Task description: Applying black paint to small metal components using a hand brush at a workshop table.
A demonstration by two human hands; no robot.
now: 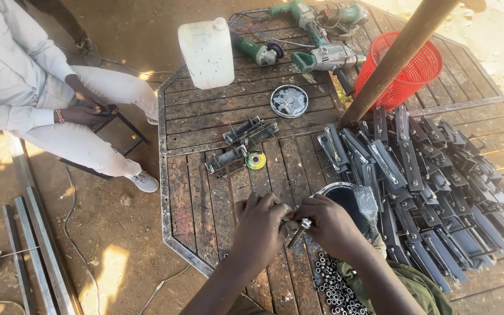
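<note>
My left hand [259, 224] and my right hand [329, 224] meet over the wooden table [193, 192], near its front edge. Between them I hold a small metal bolt [298, 231] with a shiny head; both hands' fingers pinch around it and around a small dark metal piece at its upper end. Just below my hands lies a heap of small metal nuts [333, 286]. A dark round container [345, 195] with a plastic liner sits right behind my right hand.
A big pile of dark metal brackets [438, 186] fills the right side. Farther back: a red basket [415, 67], a leaning pole [401, 52], power drills and a grinder [316, 41], a white jerrycan [208, 52], a round tin [289, 100]. A seated person [30, 87] is at the left.
</note>
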